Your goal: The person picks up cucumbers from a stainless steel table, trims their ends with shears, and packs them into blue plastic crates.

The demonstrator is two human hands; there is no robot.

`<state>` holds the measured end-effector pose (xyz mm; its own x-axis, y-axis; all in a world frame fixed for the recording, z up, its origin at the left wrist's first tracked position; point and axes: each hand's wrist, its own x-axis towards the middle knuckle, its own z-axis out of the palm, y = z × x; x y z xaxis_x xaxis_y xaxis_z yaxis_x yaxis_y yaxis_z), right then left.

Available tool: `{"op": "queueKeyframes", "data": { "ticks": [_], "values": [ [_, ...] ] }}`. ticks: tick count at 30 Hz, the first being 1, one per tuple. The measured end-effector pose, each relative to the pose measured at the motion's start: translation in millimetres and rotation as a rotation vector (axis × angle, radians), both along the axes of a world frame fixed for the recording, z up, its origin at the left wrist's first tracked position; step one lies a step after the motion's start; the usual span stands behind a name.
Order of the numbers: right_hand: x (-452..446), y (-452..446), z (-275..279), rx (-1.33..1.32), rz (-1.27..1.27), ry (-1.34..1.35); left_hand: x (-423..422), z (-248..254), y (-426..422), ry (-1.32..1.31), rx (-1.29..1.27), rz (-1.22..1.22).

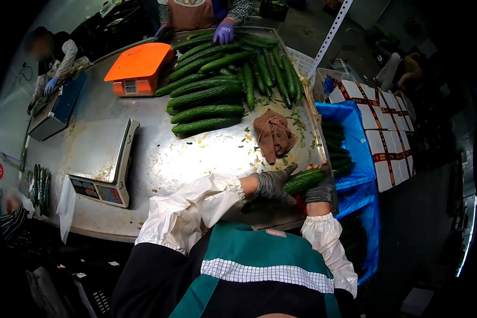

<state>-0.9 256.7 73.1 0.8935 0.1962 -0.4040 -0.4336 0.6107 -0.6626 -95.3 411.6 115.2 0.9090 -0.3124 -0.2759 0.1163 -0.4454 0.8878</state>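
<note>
Near the table's front right corner, a green cucumber (303, 181) lies in my right hand (319, 195), whose grey-gloved fingers are wrapped round it. My left hand (273, 186), also in a grey glove, is at the cucumber's left end, with thumb and fingers spread apart around the tip; whether it presses on it is hard to see. A small red thing (301, 203) shows partly below the cucumber, mostly hidden. Just beyond my hands sits a crumpled brown cloth (273, 133) among green scraps. Farther back lies a large pile of cucumbers (209, 90).
An orange scale (138, 69) and a white weighing scale (98, 153) stand on the metal table (164, 159). Blue-lined crates (363, 164) with cucumbers adjoin the right edge; taped white boxes (381, 132) lie beyond. A co-worker's purple-gloved hand (224, 33) touches the pile.
</note>
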Motion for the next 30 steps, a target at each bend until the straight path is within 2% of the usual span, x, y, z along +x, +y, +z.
{"op": "queueKeyframes", "data": {
  "ticks": [3,5,9,11,13,15,16,17,19,20,22,24,26,28,30],
  "values": [
    [1,-3,-14,0.03,-0.002,-0.008,1,-4,2,0.005,0.127,-0.016],
    [0,-1,-18,0.047,0.007,0.01,-1,-8,4,0.105,0.079,0.011],
    [-4,6,-17,0.009,0.062,0.07,1,-32,9,0.087,0.037,-0.022],
    [-17,12,12,0.036,0.144,0.115,-4,-37,11,0.046,-0.023,0.052],
    [-19,11,17,0.062,0.23,0.162,-4,-67,17,0.058,-0.094,0.026],
    [-17,-3,3,0.008,0.378,-0.067,-8,-81,26,0.071,-0.163,0.001],
    [-22,-12,9,-0.217,0.414,-0.302,-11,-83,30,0.021,-0.227,0.039],
    [-13,-27,2,-0.698,0.408,-1.09,-18,-83,40,-0.006,-0.263,0.085],
    [-21,-55,-10,-0.898,0.487,-0.633,-30,-82,59,-0.064,-0.334,0.172],
    [-28,-67,-17,-0.901,0.495,-0.63,-42,-54,69,0.029,-0.445,0.237],
    [-37,-90,-33,-1.586,0.42,-0.889,-57,-29,82,0.095,-0.642,0.324],
    [-58,-99,-30,-1.62,0.468,-0.975,-61,-25,92,0.207,-0.573,0.419],
    [-71,-112,-41,-1.654,0.507,-1.058,-64,-42,98,0.258,-0.65,0.457],
    [-78,-118,-59,-1.864,0.548,-1.164,-65,-56,101,0.295,-0.668,0.5],
    [-78,-117,-57,-1.797,0.563,-1.088,-65,-61,100,0.315,-0.658,0.532]
  ]
}}
